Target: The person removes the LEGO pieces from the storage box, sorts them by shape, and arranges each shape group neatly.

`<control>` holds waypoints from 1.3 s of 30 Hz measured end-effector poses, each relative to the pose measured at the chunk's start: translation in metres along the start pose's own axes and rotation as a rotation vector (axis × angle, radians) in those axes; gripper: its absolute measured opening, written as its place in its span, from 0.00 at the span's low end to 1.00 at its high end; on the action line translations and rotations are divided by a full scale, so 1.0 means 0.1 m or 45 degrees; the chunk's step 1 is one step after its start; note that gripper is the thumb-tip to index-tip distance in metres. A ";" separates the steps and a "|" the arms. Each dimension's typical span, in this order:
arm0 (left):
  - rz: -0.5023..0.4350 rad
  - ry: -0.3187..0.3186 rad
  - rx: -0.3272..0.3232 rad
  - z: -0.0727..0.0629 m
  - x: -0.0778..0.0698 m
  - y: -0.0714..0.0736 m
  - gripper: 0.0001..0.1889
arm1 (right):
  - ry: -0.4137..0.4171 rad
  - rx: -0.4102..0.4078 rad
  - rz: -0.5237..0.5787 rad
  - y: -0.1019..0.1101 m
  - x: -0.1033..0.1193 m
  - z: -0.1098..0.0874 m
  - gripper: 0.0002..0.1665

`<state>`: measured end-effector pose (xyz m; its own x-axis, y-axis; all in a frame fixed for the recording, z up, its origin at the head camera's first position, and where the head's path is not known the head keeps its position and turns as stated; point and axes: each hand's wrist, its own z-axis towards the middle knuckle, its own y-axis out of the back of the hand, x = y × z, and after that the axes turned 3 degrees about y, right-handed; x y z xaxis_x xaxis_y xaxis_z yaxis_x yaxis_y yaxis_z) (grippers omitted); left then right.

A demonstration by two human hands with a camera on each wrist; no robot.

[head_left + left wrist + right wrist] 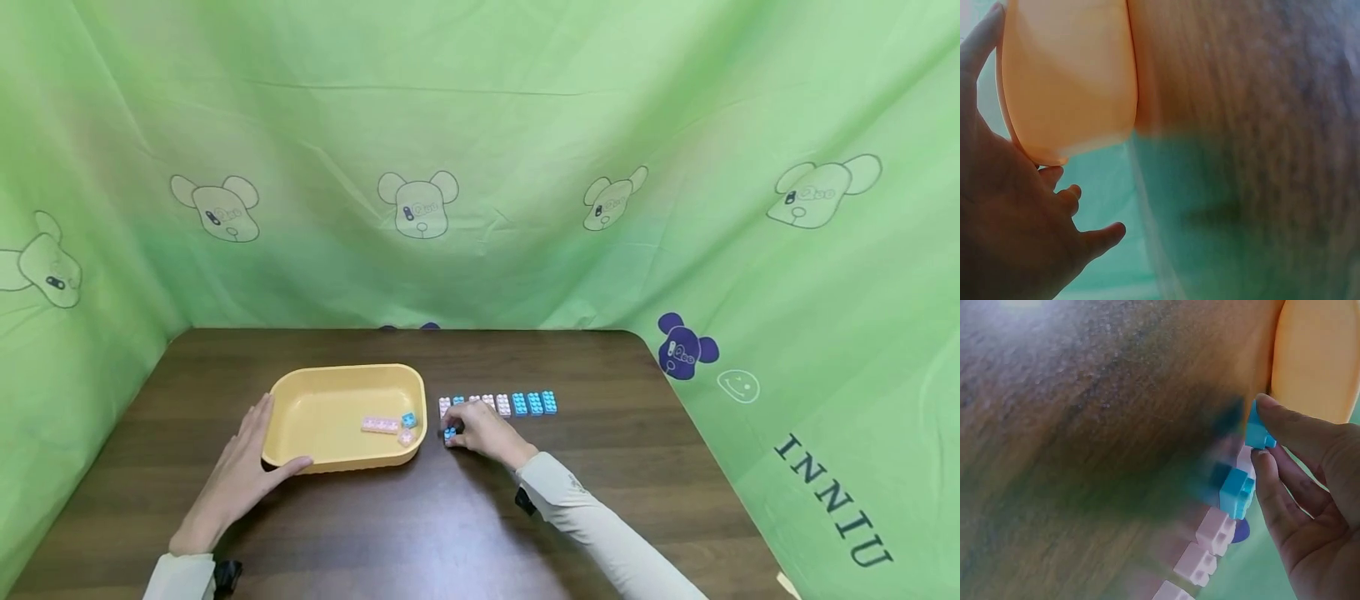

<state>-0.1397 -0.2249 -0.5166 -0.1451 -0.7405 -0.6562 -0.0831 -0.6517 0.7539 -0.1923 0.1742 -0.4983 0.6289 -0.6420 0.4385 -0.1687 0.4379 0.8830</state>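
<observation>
My right hand (483, 429) pinches a small blue building brick (1259, 428) between thumb and fingertips. The brick is just in front of the left end of a row of pink and blue bricks. Beside it, the yellow tray (322, 457) stands on the table. My left hand (240, 467) touches the tray's left end, its fingers straight along the side and its thumb at the front rim. Inside the tray lie a long pink brick (380, 425), a small blue brick (408, 419) and a small pink brick (407, 437).
The row holds pink bricks (503, 405) and blue bricks (534, 403) side by side, studs up; my right hand partly covers its left part. A brown wooden table (600, 500) carries everything. Green printed cloth (480, 275) hangs behind and at both sides.
</observation>
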 end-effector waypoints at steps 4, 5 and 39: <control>0.013 -0.004 -0.009 0.02 -0.01 -0.01 0.65 | 0.013 -0.030 -0.006 -0.02 -0.01 0.01 0.10; 0.016 -0.007 -0.013 0.03 -0.01 -0.01 0.65 | 0.015 -0.040 -0.013 -0.03 -0.01 0.01 0.10; 0.009 -0.014 -0.041 0.02 0.03 0.00 0.64 | 0.131 -0.070 -0.059 0.30 0.34 0.45 0.17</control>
<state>-0.1420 -0.2270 -0.5180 -0.1563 -0.7436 -0.6501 -0.0505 -0.6513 0.7571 -0.2101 0.1368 -0.4496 0.7100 -0.5956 0.3758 -0.0975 0.4453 0.8901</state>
